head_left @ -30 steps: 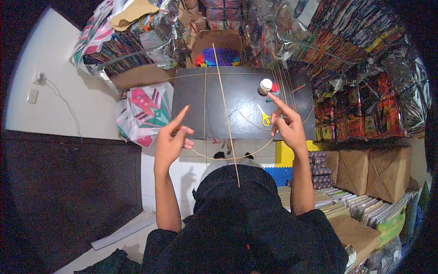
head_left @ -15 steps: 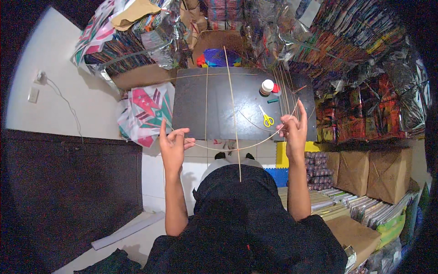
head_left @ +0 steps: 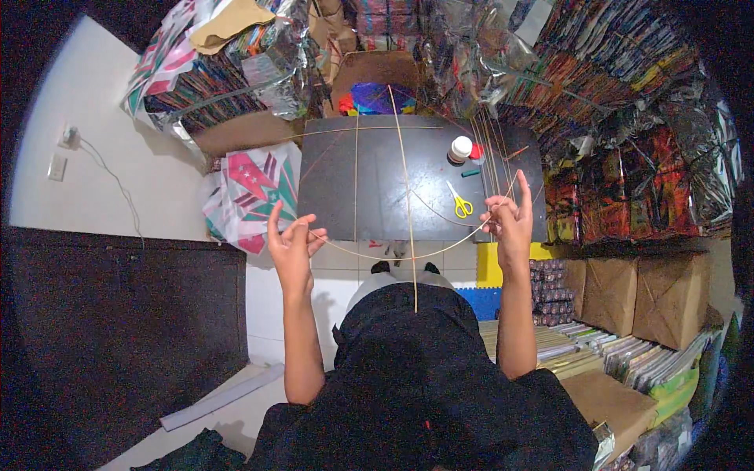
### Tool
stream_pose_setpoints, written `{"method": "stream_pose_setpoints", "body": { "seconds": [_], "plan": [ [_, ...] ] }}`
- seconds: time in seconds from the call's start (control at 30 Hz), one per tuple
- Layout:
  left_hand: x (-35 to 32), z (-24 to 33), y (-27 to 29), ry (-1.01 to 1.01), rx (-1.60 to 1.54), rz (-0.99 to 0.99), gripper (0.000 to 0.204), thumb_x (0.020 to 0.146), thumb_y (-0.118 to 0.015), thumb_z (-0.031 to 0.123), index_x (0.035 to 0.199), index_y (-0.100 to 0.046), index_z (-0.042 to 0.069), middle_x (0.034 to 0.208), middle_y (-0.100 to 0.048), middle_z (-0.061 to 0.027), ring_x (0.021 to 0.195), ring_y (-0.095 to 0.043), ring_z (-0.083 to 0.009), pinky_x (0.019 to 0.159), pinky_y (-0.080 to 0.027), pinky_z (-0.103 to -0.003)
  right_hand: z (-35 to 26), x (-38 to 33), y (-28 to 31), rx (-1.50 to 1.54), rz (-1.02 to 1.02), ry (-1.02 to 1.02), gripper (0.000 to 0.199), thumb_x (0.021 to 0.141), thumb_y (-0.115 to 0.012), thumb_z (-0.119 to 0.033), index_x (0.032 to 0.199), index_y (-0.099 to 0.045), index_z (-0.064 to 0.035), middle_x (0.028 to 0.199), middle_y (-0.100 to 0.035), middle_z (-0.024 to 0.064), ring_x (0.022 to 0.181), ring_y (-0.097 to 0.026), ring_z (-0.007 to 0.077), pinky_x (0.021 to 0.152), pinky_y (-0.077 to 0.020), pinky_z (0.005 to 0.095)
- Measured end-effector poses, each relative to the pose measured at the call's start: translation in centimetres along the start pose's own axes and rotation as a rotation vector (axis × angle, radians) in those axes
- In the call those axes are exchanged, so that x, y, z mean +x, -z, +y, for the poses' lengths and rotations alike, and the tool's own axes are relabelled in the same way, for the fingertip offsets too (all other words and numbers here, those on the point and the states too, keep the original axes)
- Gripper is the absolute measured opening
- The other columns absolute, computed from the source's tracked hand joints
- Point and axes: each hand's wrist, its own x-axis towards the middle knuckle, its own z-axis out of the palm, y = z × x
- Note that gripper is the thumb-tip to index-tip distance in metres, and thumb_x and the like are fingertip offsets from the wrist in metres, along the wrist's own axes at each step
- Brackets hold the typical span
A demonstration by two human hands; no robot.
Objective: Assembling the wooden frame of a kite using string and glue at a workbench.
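Observation:
My left hand (head_left: pixel 290 245) and my right hand (head_left: pixel 509 220) are raised in front of me, each pinching one end of a thin bent stick (head_left: pixel 408 254) that bows downward between them. A long straight stick (head_left: pixel 404 196) crosses the bow at its middle and runs from my chest out over the dark table (head_left: pixel 377 192). The fingers of both hands are partly spread above the pinch. More thin sticks (head_left: pixel 491 149) lie on the table's right side.
On the table lie yellow-handled scissors (head_left: pixel 461 204), a white bottle (head_left: pixel 460 148) with a red cap beside it, and a green marker. A colourful kite (head_left: pixel 251 192) leans at the table's left. Foil-wrapped stacks line the back and right; paper piles (head_left: pixel 628 361) lie lower right.
Both hands have dropped lower and drawn a little wider apart, and the bent stick now curves in a smoother bow between them. The straight stick has stayed nearly in place.

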Motion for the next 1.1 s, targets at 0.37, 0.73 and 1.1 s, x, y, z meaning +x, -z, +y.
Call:
{"method": "stream_pose_setpoints", "body": {
  "seconds": [0.37, 0.73, 1.1],
  "plan": [
    [0.7, 0.8, -0.2, -0.027, -0.014, 0.022, 0.061, 0.098, -0.062, 0.004, 0.153, -0.035, 0.007, 0.107, -0.069, -0.0171, 0.077, -0.072, -0.0204, 0.066, -0.063, -0.032, 0.0, 1.1, 0.0, -0.009, 0.092, 0.026, 0.074, 0.098, -0.061, -0.009, 0.161, -0.022, -0.0170, 0.104, -0.072, 0.0121, 0.073, -0.070, 0.0172, 0.054, -0.0561, 0.0263],
    [1.2, 1.0, 0.1, -0.032, 0.068, -0.003, 0.062, 0.097, -0.062, 0.002, 0.154, -0.039, 0.005, 0.105, -0.070, -0.0156, 0.077, -0.071, -0.0177, 0.065, -0.063, -0.029, -0.5, 1.4, 0.2, -0.107, 0.040, 0.039, 0.065, 0.098, -0.058, -0.008, 0.158, -0.034, -0.0157, 0.099, -0.071, 0.0082, 0.067, -0.068, 0.0116, 0.047, -0.0479, 0.0211],
    [1.3, 2.9, -0.4, 0.007, 0.231, -0.124, 0.055, 0.093, -0.055, -0.005, 0.146, -0.056, 0.010, 0.093, -0.067, -0.0070, 0.070, -0.068, -0.0137, 0.061, -0.059, -0.026, -2.0, 2.1, 0.5, -0.267, -0.194, 0.054, 0.058, 0.097, -0.054, -0.005, 0.153, -0.046, -0.0155, 0.088, -0.064, 0.0016, 0.059, -0.062, 0.0076, 0.042, -0.0325, 0.0186]
  ]
}}
